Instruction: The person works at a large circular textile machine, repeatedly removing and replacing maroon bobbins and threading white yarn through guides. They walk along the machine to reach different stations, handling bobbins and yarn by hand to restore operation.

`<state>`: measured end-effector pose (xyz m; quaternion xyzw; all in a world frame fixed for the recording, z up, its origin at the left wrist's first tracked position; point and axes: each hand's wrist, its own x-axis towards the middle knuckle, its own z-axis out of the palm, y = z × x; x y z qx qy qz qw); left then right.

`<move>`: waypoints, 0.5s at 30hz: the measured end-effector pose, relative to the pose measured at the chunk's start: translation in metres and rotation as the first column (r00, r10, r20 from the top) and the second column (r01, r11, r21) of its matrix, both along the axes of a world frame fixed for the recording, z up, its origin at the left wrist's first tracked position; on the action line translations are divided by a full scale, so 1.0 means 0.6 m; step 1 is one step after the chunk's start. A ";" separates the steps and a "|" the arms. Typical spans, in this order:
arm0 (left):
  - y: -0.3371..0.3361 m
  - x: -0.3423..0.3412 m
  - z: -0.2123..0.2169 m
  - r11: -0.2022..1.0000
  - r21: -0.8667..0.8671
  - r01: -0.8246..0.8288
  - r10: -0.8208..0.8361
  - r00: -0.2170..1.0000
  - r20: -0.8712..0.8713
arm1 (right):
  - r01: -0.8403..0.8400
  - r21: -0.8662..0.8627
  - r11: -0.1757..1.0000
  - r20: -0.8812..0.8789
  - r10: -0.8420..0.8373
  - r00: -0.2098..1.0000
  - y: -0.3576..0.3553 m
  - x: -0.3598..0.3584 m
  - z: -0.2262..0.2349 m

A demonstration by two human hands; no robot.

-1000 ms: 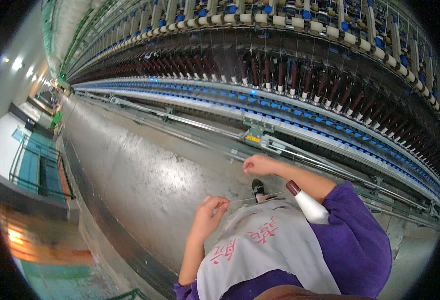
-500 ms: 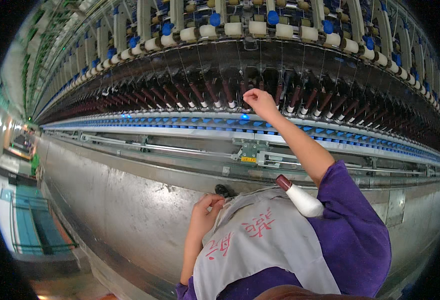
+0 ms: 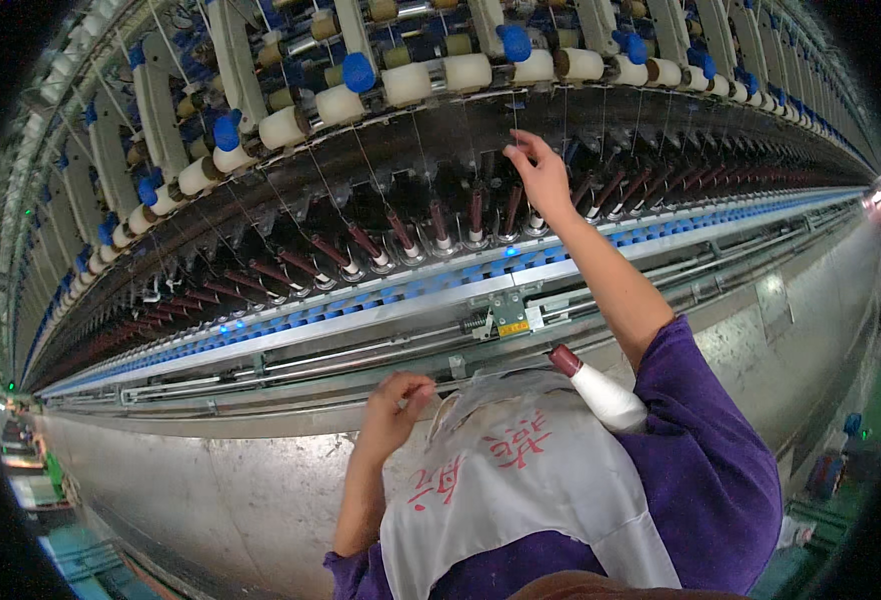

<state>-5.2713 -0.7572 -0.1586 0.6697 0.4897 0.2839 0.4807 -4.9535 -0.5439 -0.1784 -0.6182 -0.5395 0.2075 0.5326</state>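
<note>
My right hand (image 3: 543, 180) is raised over the row of spindles, below the white rollers. Its thumb and forefinger come together around the line of a fine thread (image 3: 517, 112) hanging from above; whether they grip it is too small to tell. Under it stand dark red bobbin tubes (image 3: 477, 212) with white yarn at their bases. Close to my waist, my left hand (image 3: 393, 412) is curled beside the edge of the grey apron (image 3: 551, 500); its fingers hide anything inside. A bobbin of white yarn (image 3: 609, 400) with a dark red tip lies against the apron beside my right sleeve.
The long spinning frame curves across the view, with white rollers (image 3: 408, 84) and blue knobs (image 3: 358, 72) above. A blue-and-white rail (image 3: 361, 310) runs below the spindles. Nearer are metal rods with a green-grey bracket (image 3: 507, 312) and a metal panel (image 3: 231, 490).
My right hand has risen from the bobbin tubes toward the rollers. The left hand has shifted left and slightly up from the apron edge. The view has turned, tilting the machine.
</note>
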 end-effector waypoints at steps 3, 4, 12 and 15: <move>0.043 -0.035 -0.001 0.998 -0.034 0.054 -0.054 0.998 -0.022 | 0.020 -0.014 1.000 -0.201 -0.022 0.979 0.002 -0.004 0.011; 0.054 -0.037 -0.003 0.996 -0.059 0.071 -0.074 0.997 -0.038 | 0.052 -0.059 0.997 -0.244 -0.065 0.968 -0.001 -0.001 0.014; 0.084 0.015 0.004 0.994 -0.067 0.082 -0.083 0.996 -0.019 | 0.103 0.072 0.992 -0.604 -0.038 0.796 -0.015 -0.016 0.037; 0.087 0.029 0.013 0.996 -0.039 0.084 -0.086 0.994 -0.061 | 0.079 0.043 0.996 -0.652 -0.032 0.757 -0.017 -0.015 0.050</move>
